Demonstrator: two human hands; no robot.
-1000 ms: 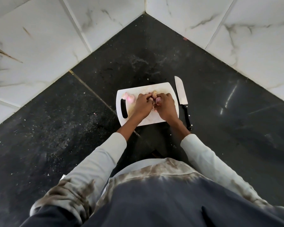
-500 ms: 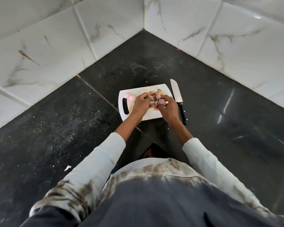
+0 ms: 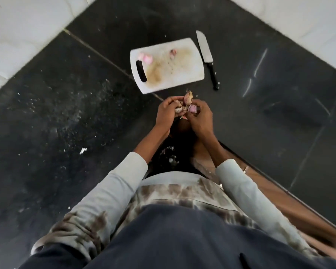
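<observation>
My left hand [image 3: 168,111] curls round papery onion skins [image 3: 177,109], my right hand [image 3: 201,119] pinches a purple onion piece [image 3: 192,108] — both hands touching, just near of the cutting board [image 3: 184,74].

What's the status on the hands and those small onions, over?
Left hand grips papery skins; right hand grips a purple onion. Both held clear of the cutting board. Knife lies beside the board, nothing in the way.
</observation>
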